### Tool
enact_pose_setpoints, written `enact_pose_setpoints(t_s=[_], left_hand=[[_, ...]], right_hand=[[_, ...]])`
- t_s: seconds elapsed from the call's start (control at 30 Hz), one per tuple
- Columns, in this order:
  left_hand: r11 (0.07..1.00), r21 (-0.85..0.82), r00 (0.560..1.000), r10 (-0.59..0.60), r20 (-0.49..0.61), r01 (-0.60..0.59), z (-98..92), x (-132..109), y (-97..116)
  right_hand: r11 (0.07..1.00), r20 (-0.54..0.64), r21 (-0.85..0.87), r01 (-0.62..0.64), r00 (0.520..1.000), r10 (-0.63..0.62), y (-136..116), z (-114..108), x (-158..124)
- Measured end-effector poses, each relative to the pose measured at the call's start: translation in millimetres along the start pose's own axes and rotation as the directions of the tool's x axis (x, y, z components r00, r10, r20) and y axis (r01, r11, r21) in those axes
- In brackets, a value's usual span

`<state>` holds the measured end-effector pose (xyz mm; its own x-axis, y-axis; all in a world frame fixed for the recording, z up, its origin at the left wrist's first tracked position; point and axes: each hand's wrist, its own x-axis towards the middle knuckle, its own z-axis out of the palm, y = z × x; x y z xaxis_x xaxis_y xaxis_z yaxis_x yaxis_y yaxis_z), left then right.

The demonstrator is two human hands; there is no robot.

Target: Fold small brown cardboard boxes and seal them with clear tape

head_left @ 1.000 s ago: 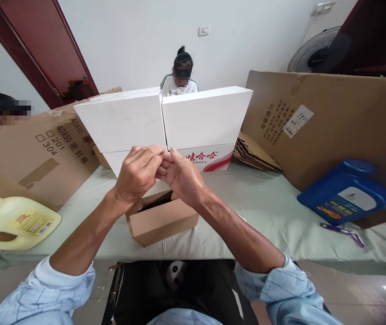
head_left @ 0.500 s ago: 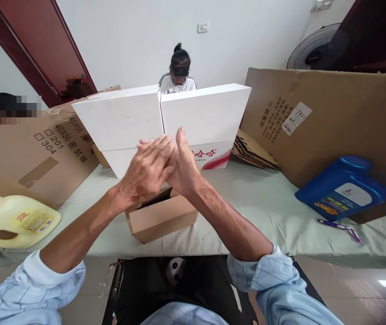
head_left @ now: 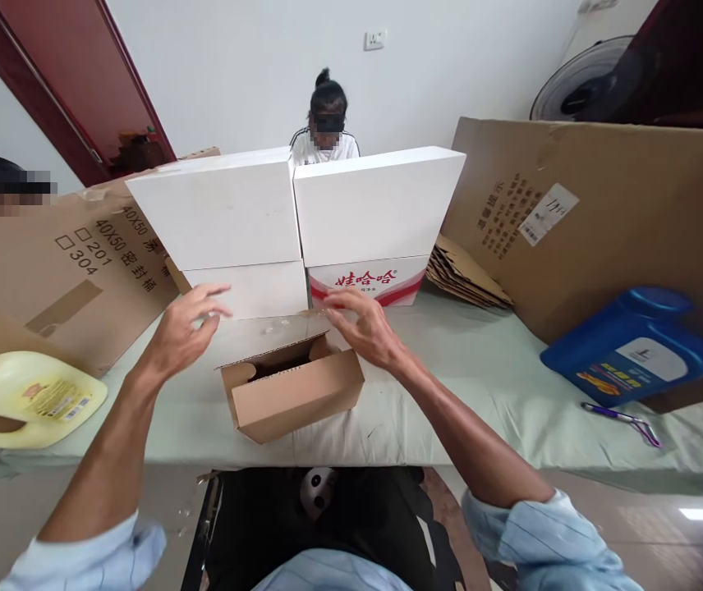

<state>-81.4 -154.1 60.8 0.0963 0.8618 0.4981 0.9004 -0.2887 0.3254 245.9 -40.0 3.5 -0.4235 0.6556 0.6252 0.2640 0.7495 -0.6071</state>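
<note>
A small brown cardboard box (head_left: 299, 398) stands on the table with its top open and its inside dark. My left hand (head_left: 182, 332) is raised to the left of the box, fingers apart and holding nothing. On the other side, my right hand (head_left: 367, 328) hovers over the box's far right corner, fingers spread, also with nothing in it. Small bits of clear plastic or tape (head_left: 277, 327) lie just behind the box. White cartons (head_left: 382, 209) are stacked beyond, the lower right one carrying red lettering.
A yellow jug (head_left: 37, 402) stands at the left, a blue bottle (head_left: 631, 349) at the right with a purple pen (head_left: 619, 417) near it. Large cardboard sheets (head_left: 591, 222) flank the table, with flattened cardboard (head_left: 466, 275) behind. A person (head_left: 327, 115) sits across; another head shows at left.
My hands were pressed together above the box; they have parted, the left moving left and the right moving right and down. The box stays in place and shows more fully.
</note>
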Motion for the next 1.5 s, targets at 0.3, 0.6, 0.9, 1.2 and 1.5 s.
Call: enact_pose_setpoints(t_s=[0.3, 0.6, 0.9, 1.2, 1.5], left_hand=[[0.918, -0.339, 0.976, -0.162, 0.149, 0.204, 30.2, -109.3, 8.1], [0.833, -0.355, 0.903, -0.365, 0.225, 0.425, 45.2, -92.0, 20.6], [0.893, -0.206, 0.881, -0.313, 0.355, 0.401, 46.5, -79.5, 36.6], [0.704, -0.597, 0.915, -0.210, 0.343, 0.385, 34.7, -101.9, 1.2], [0.769, -0.475, 0.882, -0.470, 0.033, 0.428, 81.6, -114.2, 10.6]], right_hand=[[0.944, 0.273, -0.220, 0.244, 0.945, -0.180, -18.1, -1.1, -65.5], [0.936, 0.348, -0.116, 0.331, 0.897, -0.274, -43.4, -18.7, -80.1], [0.842, 0.691, -0.092, 0.531, 0.643, -0.330, -52.8, -16.1, -35.4], [0.909, 0.397, -0.112, 0.401, 0.857, -0.329, -19.5, -31.9, -44.8], [0.957, -0.229, 0.285, -0.050, 0.966, 0.118, 12.8, -9.0, -72.4]])
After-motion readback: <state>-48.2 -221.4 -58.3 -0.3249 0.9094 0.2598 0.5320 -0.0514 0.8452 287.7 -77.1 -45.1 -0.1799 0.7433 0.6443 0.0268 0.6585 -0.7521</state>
